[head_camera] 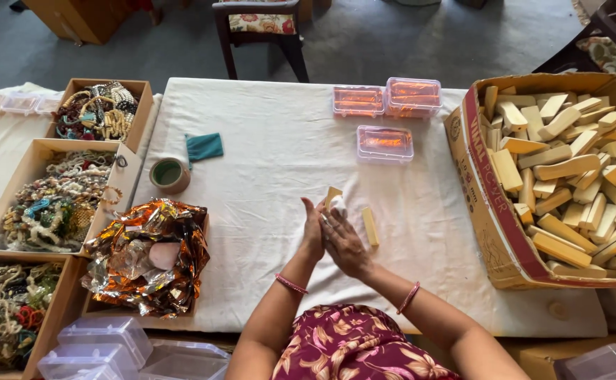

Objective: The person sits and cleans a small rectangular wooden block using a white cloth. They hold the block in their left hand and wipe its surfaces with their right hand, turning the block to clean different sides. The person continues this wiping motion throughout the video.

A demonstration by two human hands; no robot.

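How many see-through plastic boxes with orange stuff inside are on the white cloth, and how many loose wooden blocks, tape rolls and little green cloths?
Clear plastic boxes with orange contents: 3
Loose pale wooden blocks on the white cloth: 1, plus 1 held between the hands
Roll of tape: 1
Small teal cloth: 1
Total: 7

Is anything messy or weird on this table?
Mostly tidy. The crumpled foil bulges out of its box by the left hand, and the wooden blocks lie jumbled in the torn cardboard box. One block lies alone on the cloth beside the right hand. Nothing looks spilled or broken.
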